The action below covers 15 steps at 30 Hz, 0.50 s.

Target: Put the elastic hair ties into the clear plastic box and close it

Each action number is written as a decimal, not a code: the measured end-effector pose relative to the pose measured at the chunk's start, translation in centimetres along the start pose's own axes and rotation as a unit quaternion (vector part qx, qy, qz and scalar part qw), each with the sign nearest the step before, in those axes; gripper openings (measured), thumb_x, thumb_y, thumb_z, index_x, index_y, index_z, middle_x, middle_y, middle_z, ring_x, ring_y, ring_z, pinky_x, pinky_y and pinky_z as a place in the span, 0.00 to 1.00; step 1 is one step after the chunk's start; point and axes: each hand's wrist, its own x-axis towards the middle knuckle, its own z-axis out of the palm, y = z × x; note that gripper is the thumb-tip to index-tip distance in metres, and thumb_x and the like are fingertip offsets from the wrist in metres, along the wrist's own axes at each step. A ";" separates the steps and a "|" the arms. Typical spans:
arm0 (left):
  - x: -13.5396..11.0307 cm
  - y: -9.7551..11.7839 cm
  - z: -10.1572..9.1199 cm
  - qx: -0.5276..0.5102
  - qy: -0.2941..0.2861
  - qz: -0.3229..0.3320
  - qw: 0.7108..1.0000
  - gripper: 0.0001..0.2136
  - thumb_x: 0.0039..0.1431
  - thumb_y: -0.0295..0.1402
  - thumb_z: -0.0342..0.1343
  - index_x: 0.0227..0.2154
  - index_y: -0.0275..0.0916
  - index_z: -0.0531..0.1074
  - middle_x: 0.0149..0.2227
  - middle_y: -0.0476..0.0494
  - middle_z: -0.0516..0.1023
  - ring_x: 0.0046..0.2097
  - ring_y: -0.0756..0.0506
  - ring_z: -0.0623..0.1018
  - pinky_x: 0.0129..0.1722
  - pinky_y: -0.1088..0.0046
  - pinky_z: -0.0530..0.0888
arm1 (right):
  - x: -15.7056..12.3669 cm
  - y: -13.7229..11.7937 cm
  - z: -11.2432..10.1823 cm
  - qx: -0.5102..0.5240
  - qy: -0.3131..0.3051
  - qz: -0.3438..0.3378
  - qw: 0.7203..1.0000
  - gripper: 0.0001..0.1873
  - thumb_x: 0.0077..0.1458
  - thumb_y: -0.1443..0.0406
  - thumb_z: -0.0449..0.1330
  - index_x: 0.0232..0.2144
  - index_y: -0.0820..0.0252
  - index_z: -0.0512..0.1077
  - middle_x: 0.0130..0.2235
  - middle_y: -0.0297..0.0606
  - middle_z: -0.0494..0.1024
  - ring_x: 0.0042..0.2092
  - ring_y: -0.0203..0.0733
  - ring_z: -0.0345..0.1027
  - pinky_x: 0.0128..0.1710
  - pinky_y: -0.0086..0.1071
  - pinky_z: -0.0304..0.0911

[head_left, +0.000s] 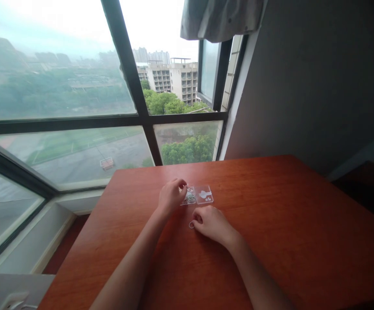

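Note:
A small clear plastic box lies unfolded on the table, its transparent lid (204, 194) to the right with white marks or paper pieces on it. The box's left half (191, 198) holds small ring-like items, too small to name for certain. Over that half's left side is my left hand (171, 194), thumb and forefinger closed together; whatever they grip is hidden. My right hand (212, 221) is nearer to me, just below the lid, its fingers curled. A small pale ring (191, 224) is pinched at its fingertips, close to the tabletop.
The reddish-brown wooden table (271, 202) reaches to the large windows (60, 86) at its far and left sides. A grey wall (303, 86) rises at the right, and a short curtain (221, 19) hangs above the open window pane.

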 end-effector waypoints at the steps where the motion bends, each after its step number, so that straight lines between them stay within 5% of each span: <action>1: -0.3 0.1 -0.3 -0.009 0.000 0.009 1.000 0.07 0.57 0.32 0.52 0.33 0.41 0.75 0.35 0.46 0.79 0.34 0.48 0.75 0.32 0.75 0.66 | 0.0 0.0 0.0 -0.001 0.008 0.001 1.000 0.03 0.50 0.64 0.60 0.28 0.54 0.75 0.30 0.32 0.79 0.32 0.38 0.71 0.28 0.29 0.50; 7: -3.1 0.9 -1.6 -0.067 -0.059 0.045 0.995 0.06 0.55 0.30 0.53 0.30 0.40 0.75 0.32 0.48 0.77 0.31 0.49 0.73 0.30 0.76 0.65 | 0.3 -0.1 -0.2 0.024 0.089 0.022 0.996 0.03 0.53 0.63 0.59 0.30 0.54 0.74 0.28 0.32 0.78 0.31 0.38 0.70 0.29 0.29 0.52; 15: -4.4 1.3 -0.9 -0.144 -0.097 0.046 0.984 0.05 0.53 0.29 0.54 0.29 0.38 0.75 0.28 0.49 0.77 0.29 0.51 0.71 0.29 0.78 0.64 | 0.7 0.2 -0.2 0.050 0.166 0.018 0.985 0.06 0.57 0.62 0.56 0.32 0.55 0.72 0.26 0.32 0.75 0.29 0.37 0.67 0.31 0.28 0.53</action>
